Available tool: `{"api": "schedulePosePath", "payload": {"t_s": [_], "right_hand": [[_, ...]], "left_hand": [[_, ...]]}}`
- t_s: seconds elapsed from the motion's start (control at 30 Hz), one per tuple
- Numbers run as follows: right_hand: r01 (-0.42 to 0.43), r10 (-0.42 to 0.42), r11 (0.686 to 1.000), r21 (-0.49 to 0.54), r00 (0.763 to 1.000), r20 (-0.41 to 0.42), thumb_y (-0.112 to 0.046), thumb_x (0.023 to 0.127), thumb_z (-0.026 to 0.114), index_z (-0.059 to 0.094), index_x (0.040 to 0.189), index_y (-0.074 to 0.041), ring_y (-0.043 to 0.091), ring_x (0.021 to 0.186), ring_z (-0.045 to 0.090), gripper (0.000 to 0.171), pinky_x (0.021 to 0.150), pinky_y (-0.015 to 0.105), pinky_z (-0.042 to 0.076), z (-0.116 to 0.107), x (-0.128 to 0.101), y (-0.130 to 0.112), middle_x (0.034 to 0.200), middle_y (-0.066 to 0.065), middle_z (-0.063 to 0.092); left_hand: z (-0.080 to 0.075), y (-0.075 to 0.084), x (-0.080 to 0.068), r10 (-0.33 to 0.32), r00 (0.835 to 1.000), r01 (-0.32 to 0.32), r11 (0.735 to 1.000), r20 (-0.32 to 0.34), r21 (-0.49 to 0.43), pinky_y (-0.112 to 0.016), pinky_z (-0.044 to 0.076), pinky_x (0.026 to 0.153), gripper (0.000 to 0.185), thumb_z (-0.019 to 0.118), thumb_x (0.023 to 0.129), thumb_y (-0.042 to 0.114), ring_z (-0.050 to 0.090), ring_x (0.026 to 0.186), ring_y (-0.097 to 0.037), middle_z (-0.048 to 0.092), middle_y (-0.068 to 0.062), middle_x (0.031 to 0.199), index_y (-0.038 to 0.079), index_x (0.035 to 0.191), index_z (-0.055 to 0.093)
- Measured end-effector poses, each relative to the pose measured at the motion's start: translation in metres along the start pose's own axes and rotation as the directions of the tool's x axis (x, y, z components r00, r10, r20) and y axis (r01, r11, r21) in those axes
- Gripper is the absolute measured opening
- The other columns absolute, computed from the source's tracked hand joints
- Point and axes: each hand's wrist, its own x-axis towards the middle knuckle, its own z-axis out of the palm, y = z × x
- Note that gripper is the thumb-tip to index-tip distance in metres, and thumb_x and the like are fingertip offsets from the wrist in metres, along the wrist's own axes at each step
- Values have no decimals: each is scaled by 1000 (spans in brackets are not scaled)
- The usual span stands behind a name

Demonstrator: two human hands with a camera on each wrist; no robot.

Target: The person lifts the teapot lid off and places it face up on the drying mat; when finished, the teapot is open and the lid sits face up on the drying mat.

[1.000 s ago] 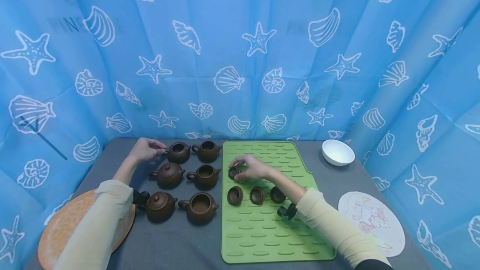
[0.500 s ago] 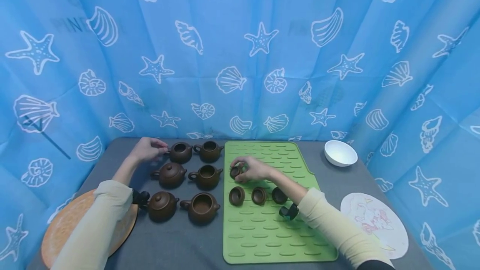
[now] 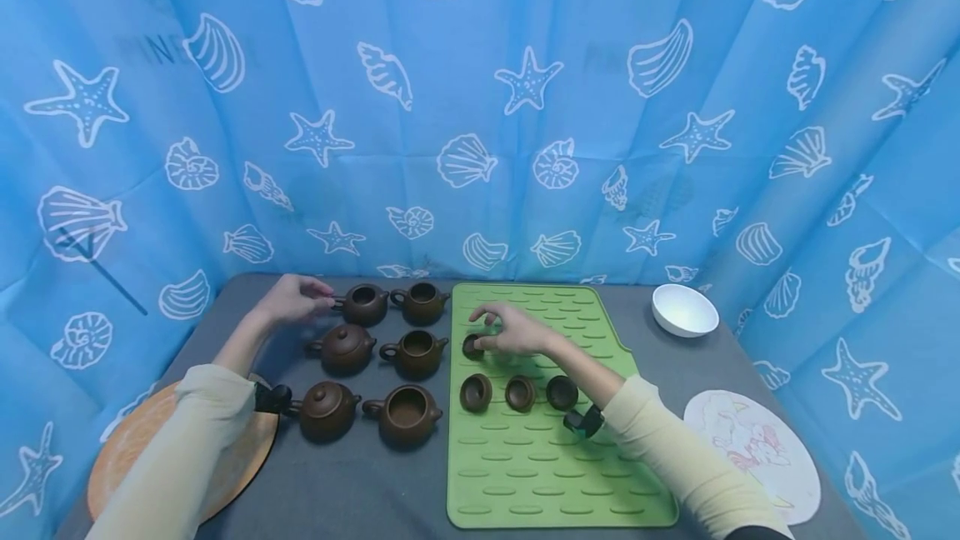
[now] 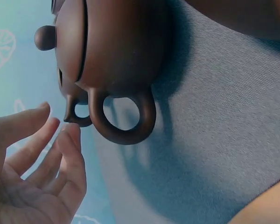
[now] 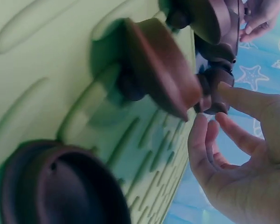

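Two hands at work among small brown teapots and lids on a grey desk (image 3: 352,482).

The right hand (image 3: 517,332) pinches a loose lid (image 3: 472,347) on the green mat (image 3: 540,473), seemingly between thumb and fingers, behind three other lids (image 3: 519,392). The left hand (image 3: 294,298), fingers relaxed and holding nothing, rests at the back-left teapot (image 3: 363,304), fingertips beside its handle.
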Motion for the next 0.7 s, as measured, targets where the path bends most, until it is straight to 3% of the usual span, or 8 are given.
{"api": "schedulePosePath", "payload": {"t_s": [0.13, 0.27, 0.4, 0.53, 0.6, 0.7], "right_hand": [[23, -23, 1000, -1, 999, -48, -18, 102, 76, 62, 143, 1, 23, 73, 69, 48, 71, 27, 54, 1, 3, -9, 138, 34, 60], [44, -44, 999, -3, 993, -113, -17, 101, 76, 65, 139, 1, 19, 72, 69, 43, 68, 27, 56, 5, 8, -21, 134, 32, 64], [73, -70, 997, 16, 986, -153, -16, 100, 77, 69, 134, -4, 27, 89, 76, 37, 76, 29, 62, 8, 12, -34, 131, 30, 68], [128, -119, 990, 66, 985, -122, -13, 101, 76, 69, 133, -4, 39, 104, 78, 34, 81, 29, 65, 11, 19, -42, 132, 29, 69], [150, -142, 986, 76, 985, -102, -12, 101, 75, 69, 133, -3, 37, 105, 78, 33, 80, 29, 65, 13, 24, -47, 131, 27, 70], [169, -162, 978, 123, 985, -65, -11, 102, 74, 68, 133, -1, 39, 100, 78, 33, 82, 40, 67, 17, 31, -60, 130, 27, 70]], "left_hand": [[-3, 0, -8, 34, 999, -34, 999, 32, 19, -54, 65, 92, 37, 64, 109, 16, 73, 112, -43, 72, -32, 126, -11, 135, 65], [-5, 0, -15, 66, 995, -70, 996, 75, 51, -47, 65, 87, 36, 66, 107, 16, 74, 107, -39, 74, -29, 122, -10, 132, 68], [-6, -1, -22, 78, 990, -86, 994, 118, 64, -37, 60, 80, 33, 68, 106, 15, 72, 98, -30, 75, -24, 115, -7, 129, 71], [-5, -4, -28, 81, 986, -92, 994, 145, 67, -32, 55, 75, 28, 70, 103, 11, 67, 89, -22, 75, -18, 107, -6, 125, 73], [-5, -6, -31, 71, 985, -83, 994, 156, 70, -32, 55, 74, 24, 70, 102, 11, 67, 89, -20, 76, -15, 106, -4, 122, 75], [-3, -11, -35, 58, 984, -70, 995, 166, 67, -33, 56, 72, 20, 70, 102, 10, 69, 89, -23, 75, -15, 105, -2, 117, 76]]}}
